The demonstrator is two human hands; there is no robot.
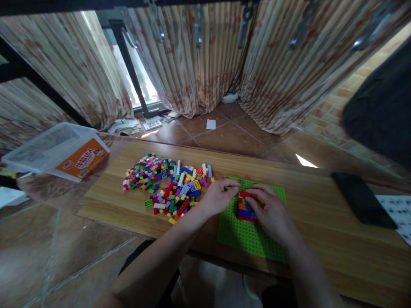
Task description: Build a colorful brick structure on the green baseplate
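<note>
A green studded baseplate lies on the wooden table. A small stack of red, orange and blue bricks stands on its upper part. My left hand rests at the plate's left edge, fingers curled toward the stack's top. On the stack's right side lies my right hand, fingers bent and pressing on its top bricks. A loose heap of many-coloured bricks spreads out to the left of my left hand.
A clear plastic box with an orange label sits at the table's far left. A black phone and a printed sheet lie at the right. Curtains, floor tiles and scattered papers are beyond the table.
</note>
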